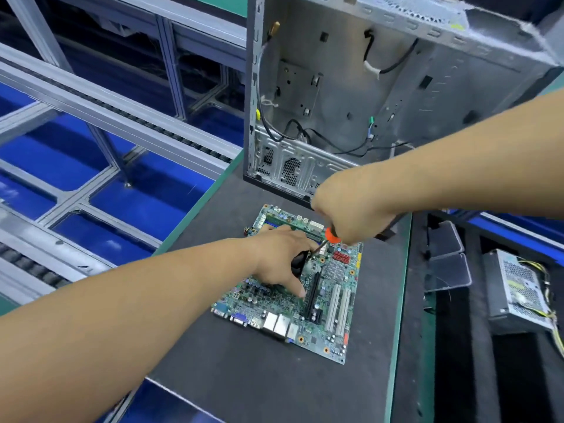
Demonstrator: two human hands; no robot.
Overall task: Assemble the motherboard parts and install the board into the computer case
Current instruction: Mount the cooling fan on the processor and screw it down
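Note:
A green motherboard (335,303) lies flat on the dark mat (244,377), its rear ports toward me. My left hand (280,257) covers a black cooler (297,261) in the board's middle, fingers spread around it and thumb reaching down onto the board. My right hand (351,209) grips a screwdriver with an orange collar (331,235); its tip points down at the cooler's edge beside my left hand. The open computer case (351,96) stands behind the board, loose cables hanging inside.
A power supply unit (515,291) with yellow wires sits in a black foam tray at the right, beside grey foam blocks (448,270). An aluminium conveyor frame (106,117) over blue flooring runs along the left. The mat's green edge (195,209) borders the bench.

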